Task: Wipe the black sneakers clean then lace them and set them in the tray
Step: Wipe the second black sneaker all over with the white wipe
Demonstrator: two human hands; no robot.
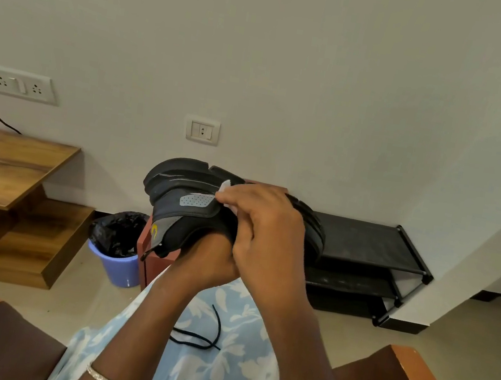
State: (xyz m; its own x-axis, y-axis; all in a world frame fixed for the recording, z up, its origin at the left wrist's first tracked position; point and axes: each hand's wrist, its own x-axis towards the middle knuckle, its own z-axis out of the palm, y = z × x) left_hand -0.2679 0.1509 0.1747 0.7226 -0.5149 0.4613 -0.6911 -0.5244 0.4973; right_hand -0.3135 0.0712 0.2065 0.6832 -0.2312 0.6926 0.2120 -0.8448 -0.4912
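A black sneaker (181, 205) is held up in front of me, turned sole-upward with its heel to the left. My left hand (206, 258) is pushed inside the shoe opening and carries it from within. My right hand (257, 223) lies over the shoe's side and pinches a small white wipe (225, 186) against it. A loose black shoelace (204, 336) lies on my lap, on the blue floral cloth. No second sneaker is in view.
A black two-tier shoe rack (363, 252) stands against the wall behind the shoe. A blue bin (120, 268) with a black liner sits on the floor beside a reddish box (151, 259). A wooden table (2, 165) is at left. Chair arms flank my lap.
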